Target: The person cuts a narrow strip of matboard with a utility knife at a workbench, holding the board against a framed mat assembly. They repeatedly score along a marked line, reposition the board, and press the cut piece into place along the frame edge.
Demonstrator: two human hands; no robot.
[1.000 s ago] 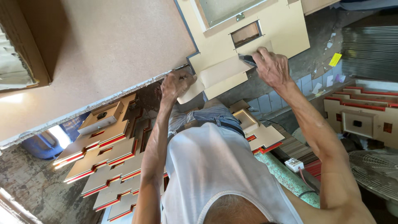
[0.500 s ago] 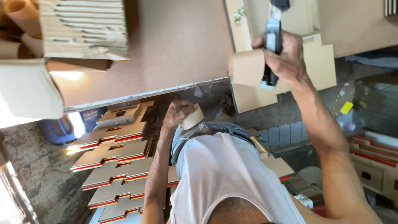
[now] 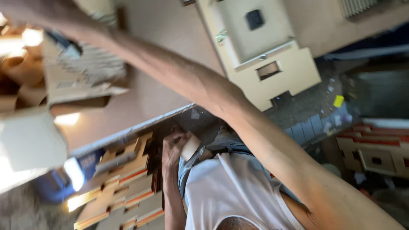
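Left hand [image 3: 174, 147] clasps a small pale folded cardboard piece [image 3: 190, 146] at the waist, die-cut tan cardboard blanks [image 3: 123, 187] stacked beside, one flat blank [image 3: 272, 72] on the brown worktop [image 3: 170, 34]; right arm reaches far left, its hand blurred, grip undeterminable; folding apparently unfinished.

Warm daylight burns out in white glare along the left edge and on the floor patch [image 3: 76, 173] below my table [image 3: 170, 55], while my right arm [image 3: 238, 115] smears with motion blur (worst toward the top left corner) and the lower right sits dim and soft.
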